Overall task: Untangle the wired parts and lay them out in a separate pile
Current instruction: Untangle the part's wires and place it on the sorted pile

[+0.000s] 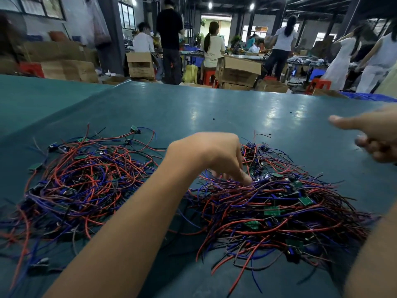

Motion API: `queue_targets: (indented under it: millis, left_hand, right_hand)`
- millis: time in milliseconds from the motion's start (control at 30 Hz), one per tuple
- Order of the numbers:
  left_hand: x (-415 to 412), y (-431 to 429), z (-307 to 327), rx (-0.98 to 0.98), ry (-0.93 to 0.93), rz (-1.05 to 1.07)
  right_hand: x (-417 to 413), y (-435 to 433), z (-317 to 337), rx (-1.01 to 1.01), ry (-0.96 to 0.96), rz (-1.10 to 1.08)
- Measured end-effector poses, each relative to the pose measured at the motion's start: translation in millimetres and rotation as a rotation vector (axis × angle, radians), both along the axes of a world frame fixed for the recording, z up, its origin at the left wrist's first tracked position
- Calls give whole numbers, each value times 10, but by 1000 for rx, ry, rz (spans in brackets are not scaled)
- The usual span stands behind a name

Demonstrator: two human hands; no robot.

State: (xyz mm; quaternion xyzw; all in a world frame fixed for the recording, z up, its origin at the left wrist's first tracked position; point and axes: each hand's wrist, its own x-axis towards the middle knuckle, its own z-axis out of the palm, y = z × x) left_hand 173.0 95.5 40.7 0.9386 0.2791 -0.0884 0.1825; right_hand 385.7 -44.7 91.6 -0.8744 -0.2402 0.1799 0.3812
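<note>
While L grip (211, 157) low, wired parts (270, 201) beneath.

I see the left hand (214, 155) reach in from 7 o'clock to the centre, with its fingertips (245, 179) down on top of the right heap of wires (279, 211) at 4 o'clock; blur hides whether they pinch any. The left heap of wires (81, 186), red and blue like the other, lies apart at 8 o'clock on the green table (214, 108). At 3 o'clock the right hand (369, 134) hovers above the table, thumb stuck out and fingers curled, with nothing visible in them.
</note>
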Motion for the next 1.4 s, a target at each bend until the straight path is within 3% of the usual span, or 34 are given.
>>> queue_targets:
  millis: [133, 267, 433, 600, 867, 1100, 1267, 1400]
  left_hand:
    - [-286, 341, 147, 45, -287, 161]
    - [-708, 830, 63, 59, -402, 386]
    - [-1077, 1280, -341, 114, -263, 587]
    - [-1232, 1333, -480, -77, 63, 478]
    - [-1170, 1268, -507, 41, 87, 505]
    - [-1127, 1192, -465, 11, 163, 474]
    - [-1142, 1187, -325, 33, -41, 382]
    - [-1242, 1129, -50, 52, -297, 293]
  right_hand:
    - [-295, 220, 130, 149, -303, 123]
    - [-998, 650, -142, 276, -493, 399]
    - [-1720, 853, -1167, 38, -734, 674]
    - [-2045, 640, -1488, 138, -1116, 765]
    - [-2370, 510, -1678, 303, -1085, 1148]
    - [-2302, 517, -1645, 422, -961, 1250]
    - [-2333, 517, -1670, 413, -941, 1325]
    - [-2279, 505, -1632, 554, -937, 1198]
